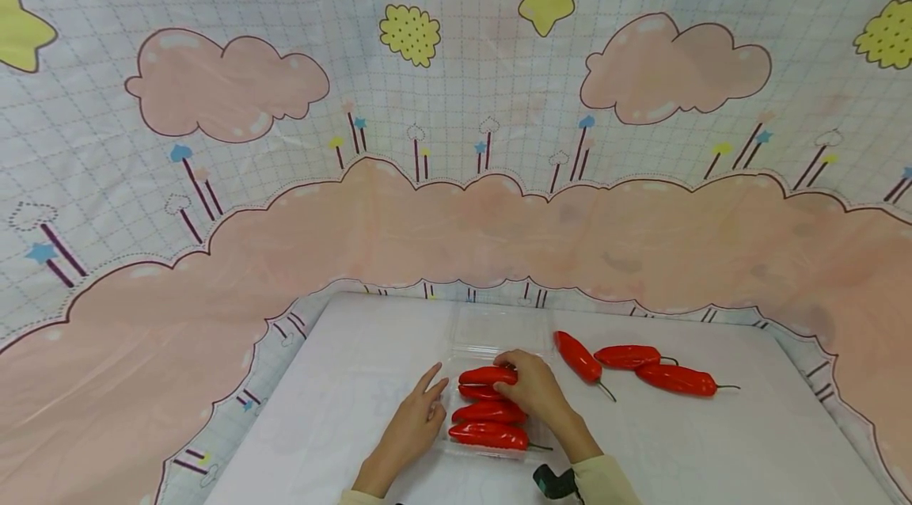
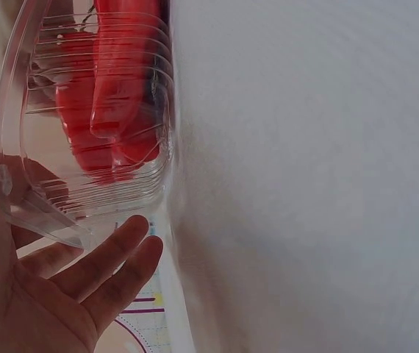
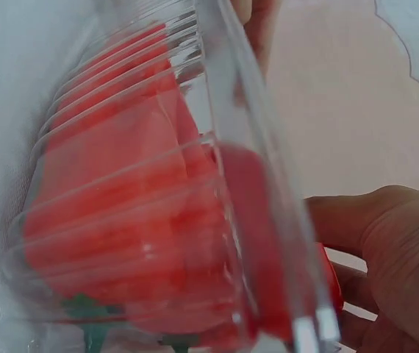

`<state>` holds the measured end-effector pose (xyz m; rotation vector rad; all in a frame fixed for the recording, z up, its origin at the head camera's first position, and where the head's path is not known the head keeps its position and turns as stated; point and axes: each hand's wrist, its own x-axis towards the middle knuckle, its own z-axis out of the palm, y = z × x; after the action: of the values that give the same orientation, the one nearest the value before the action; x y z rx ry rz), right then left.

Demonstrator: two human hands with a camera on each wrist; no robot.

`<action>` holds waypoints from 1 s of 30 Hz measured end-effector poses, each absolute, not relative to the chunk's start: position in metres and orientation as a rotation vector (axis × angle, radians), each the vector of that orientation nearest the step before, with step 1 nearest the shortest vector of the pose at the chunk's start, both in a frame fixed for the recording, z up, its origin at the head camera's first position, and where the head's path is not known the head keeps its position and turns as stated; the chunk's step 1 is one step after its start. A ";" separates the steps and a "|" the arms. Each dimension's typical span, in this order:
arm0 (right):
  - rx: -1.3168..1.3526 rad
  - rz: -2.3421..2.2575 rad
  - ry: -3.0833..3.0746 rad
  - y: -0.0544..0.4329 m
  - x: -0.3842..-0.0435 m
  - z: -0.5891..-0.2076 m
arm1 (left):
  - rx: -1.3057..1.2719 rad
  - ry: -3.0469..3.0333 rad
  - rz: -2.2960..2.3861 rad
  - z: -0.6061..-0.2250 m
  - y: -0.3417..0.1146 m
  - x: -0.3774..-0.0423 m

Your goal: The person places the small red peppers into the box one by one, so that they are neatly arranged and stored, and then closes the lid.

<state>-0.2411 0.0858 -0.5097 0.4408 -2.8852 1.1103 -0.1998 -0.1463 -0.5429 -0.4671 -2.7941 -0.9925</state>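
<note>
A clear plastic clamshell box [image 1: 476, 451] stands on the table with its lid [image 1: 490, 328] folded back. Several long red peppers lie crosswise in it, the nearest pepper [image 1: 488, 434] with its stem pointing right. My right hand [image 1: 536, 390] grips the right end of the farthest red pepper [image 1: 488, 375], fingers curled over it. At the box's left side is my left hand [image 1: 415, 419], its fingers loosely extended beside the rim. The left wrist view shows that hand [image 2: 70, 279] around the box corner, with red peppers [image 2: 114, 88] visible through the ribbed wall.
Three more red peppers lie to the right of the box: one slanted pepper [image 1: 578, 357], and two overlapping ones, the rear pepper [image 1: 627, 356] and the front pepper [image 1: 677, 380]. A white table [image 1: 712, 442] bears everything. Behind it hangs a cloud-patterned cloth [image 1: 456, 236].
</note>
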 end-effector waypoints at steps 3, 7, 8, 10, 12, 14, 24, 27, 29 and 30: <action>0.422 1.104 -2.889 0.086 -0.241 -0.510 | -0.474 -2.792 -0.988 -0.543 -0.146 -0.199; 0.406 1.094 -2.884 0.088 -0.241 -0.509 | -0.467 -2.803 -0.999 -0.543 -0.146 -0.200; 0.398 1.098 -2.881 0.088 -0.241 -0.508 | -0.462 -2.806 -1.004 -0.543 -0.146 -0.200; 0.386 1.109 -2.872 0.089 -0.240 -0.506 | -0.463 -2.807 -1.001 -0.543 -0.146 -0.201; 0.377 1.114 -2.862 0.091 -0.240 -0.504 | -0.465 -2.807 -0.991 -0.543 -0.145 -0.201; 0.369 1.119 -2.847 0.092 -0.239 -0.501 | -0.475 -2.797 -0.980 -0.543 -0.145 -0.201; 0.373 1.147 -2.749 0.097 -0.231 -0.481 | -0.492 -2.764 -0.929 -0.539 -0.144 -0.199; 0.371 1.129 -2.738 0.099 -0.229 -0.476 | -0.488 -2.768 -0.933 -0.540 -0.144 -0.200; 0.367 1.131 -2.729 0.100 -0.227 -0.473 | -0.487 -2.769 -0.937 -0.541 -0.144 -0.200; 0.375 1.133 -2.718 0.101 -0.226 -0.471 | -0.488 -2.770 -0.938 -0.541 -0.144 -0.200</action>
<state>-0.2262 0.1012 -0.4711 0.3749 -2.7181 1.1329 -0.2004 -0.1443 -0.5411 -0.4877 -2.7696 -0.9379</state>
